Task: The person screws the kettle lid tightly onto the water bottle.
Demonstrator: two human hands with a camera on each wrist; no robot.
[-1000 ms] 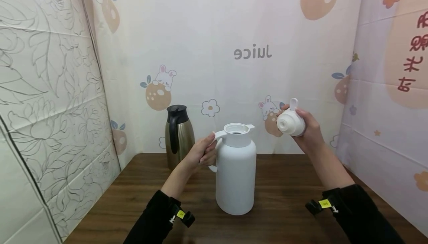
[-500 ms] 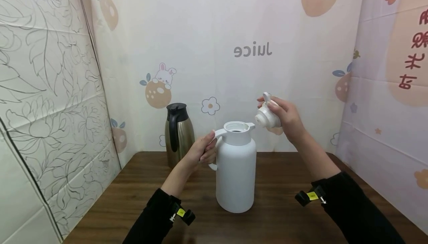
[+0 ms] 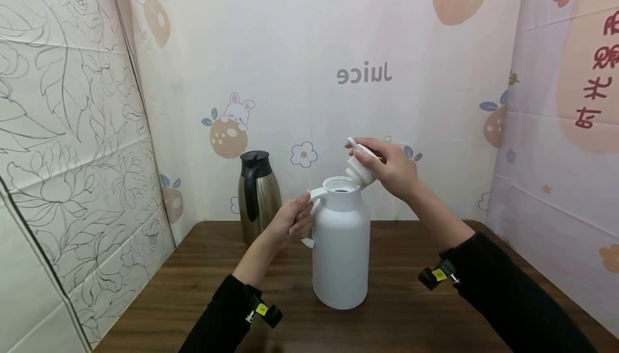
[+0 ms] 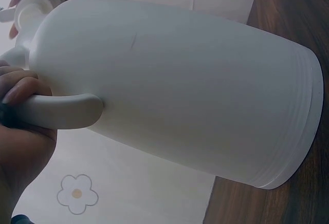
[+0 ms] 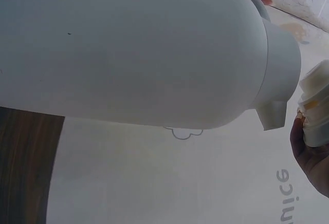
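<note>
A white thermos jug (image 3: 341, 256) stands upright on the table, its round mouth uncovered and its spout pointing right. My left hand (image 3: 293, 217) grips the jug's handle (image 4: 67, 112), fingers curled round it. In my right hand (image 3: 394, 167) is the white stopper (image 3: 359, 172), pinched by thumb and fingers and tilted, its narrower end toward the jug. The stopper is right over the spout side of the mouth and hides most of the spout in the head view. The right wrist view shows the stopper (image 5: 314, 106) just beyond the jug's neck (image 5: 281, 62).
Behind my left hand stands a gold-coloured thermos jug (image 3: 263, 194) with a black lid and handle. The brown wooden table (image 3: 203, 288) ends at a printed cloth backdrop (image 3: 300, 100), with more cloth at both sides.
My right hand has carried the stopper leftward from the right side to just above the jug's mouth, tilting it downward. The left hand and the jug have stayed in place.
</note>
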